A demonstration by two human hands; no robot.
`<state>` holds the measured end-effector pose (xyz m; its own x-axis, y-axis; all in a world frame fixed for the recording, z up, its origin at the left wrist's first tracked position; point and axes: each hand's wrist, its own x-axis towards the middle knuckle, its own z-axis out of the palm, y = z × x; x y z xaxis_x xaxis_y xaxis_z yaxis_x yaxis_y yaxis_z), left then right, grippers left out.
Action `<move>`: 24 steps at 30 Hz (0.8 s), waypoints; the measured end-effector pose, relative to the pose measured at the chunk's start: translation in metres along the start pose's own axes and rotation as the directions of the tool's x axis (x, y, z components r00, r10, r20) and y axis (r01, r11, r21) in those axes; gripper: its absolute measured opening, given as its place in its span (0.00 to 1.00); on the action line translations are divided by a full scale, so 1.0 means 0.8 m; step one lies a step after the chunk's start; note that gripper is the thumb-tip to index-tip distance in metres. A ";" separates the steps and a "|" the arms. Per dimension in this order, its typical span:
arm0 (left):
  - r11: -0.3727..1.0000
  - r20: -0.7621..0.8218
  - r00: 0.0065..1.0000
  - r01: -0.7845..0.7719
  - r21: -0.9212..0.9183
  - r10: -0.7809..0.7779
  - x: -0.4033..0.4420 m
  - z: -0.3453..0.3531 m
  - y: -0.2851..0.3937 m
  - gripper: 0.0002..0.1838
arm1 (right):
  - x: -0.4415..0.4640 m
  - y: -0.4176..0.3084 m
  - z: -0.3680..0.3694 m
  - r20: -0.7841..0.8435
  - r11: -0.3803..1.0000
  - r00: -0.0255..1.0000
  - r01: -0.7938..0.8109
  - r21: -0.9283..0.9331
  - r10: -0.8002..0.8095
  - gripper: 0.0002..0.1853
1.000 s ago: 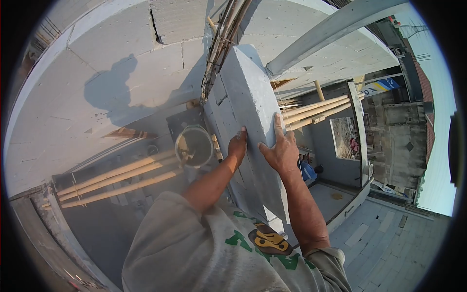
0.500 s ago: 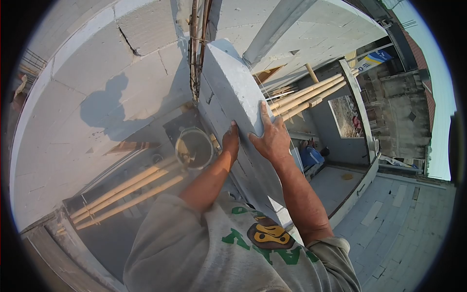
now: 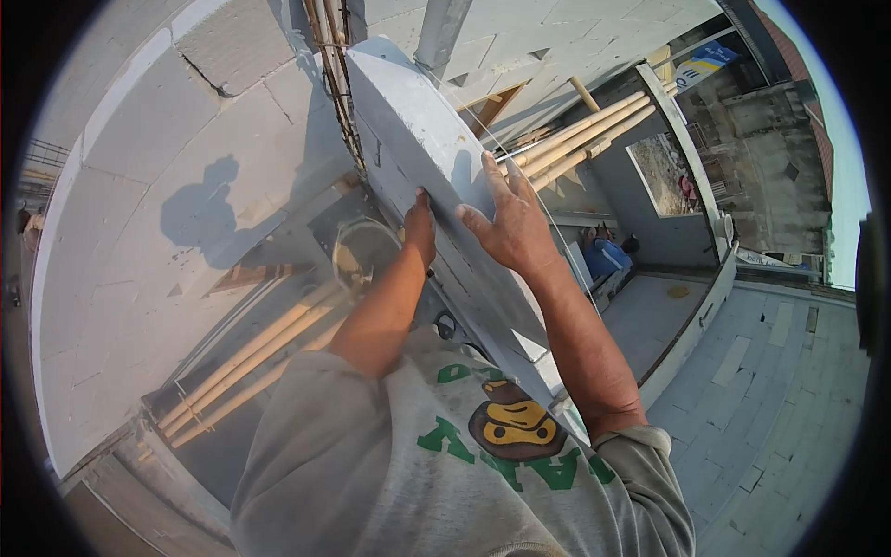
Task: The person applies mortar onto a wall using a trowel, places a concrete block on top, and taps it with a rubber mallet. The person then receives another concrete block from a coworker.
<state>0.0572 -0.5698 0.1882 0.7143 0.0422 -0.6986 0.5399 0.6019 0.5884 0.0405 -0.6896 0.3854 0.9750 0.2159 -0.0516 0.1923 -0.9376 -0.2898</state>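
Note:
A long pale grey block (image 3: 422, 121) lies on top of a narrow block wall (image 3: 394, 181), in the middle of the view. My left hand (image 3: 420, 227) rests against the block's left side, thumb up, its other fingers partly hidden. Over the block's right edge is my right hand (image 3: 512, 218), thumb and fingers spread, its shadow falling on the upper face. Whether its palm touches the block I cannot tell. A thin string (image 3: 548, 212) runs along the right side of the block.
Tied steel bars (image 3: 331, 74) rise at the block's far end. A round bucket (image 3: 362, 255) and bamboo poles (image 3: 251, 357) are below on the left. More poles (image 3: 594, 135) lie right. A person in blue (image 3: 608, 258) is lower down on the right.
The view has turned, so the block and both hands appear farther left and higher. My right hand's fingers look more raised from the block, and their shadow now shows on it.

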 end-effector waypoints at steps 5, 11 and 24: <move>0.997 0.043 0.999 -0.002 -0.071 0.005 0.018 -0.001 -0.012 0.35 | -0.126 0.022 -0.054 -0.098 0.921 0.994 0.004 0.389 0.037 0.27; 0.997 -0.048 0.998 0.027 -0.069 -0.031 -0.027 0.026 0.007 0.41 | -0.295 0.097 -0.039 0.276 0.707 0.847 -0.532 0.467 0.455 0.18; 0.983 0.021 0.983 -0.182 0.019 0.182 -0.032 0.028 -0.008 0.43 | -0.283 0.181 0.155 0.147 0.879 0.933 -0.358 0.315 0.327 0.42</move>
<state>0.0456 -0.5924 0.2114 0.8099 0.1340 -0.5710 0.4090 0.5687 0.7137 -0.1662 -0.8403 0.2363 0.9567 -0.0651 -0.2836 -0.2149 -0.8153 -0.5377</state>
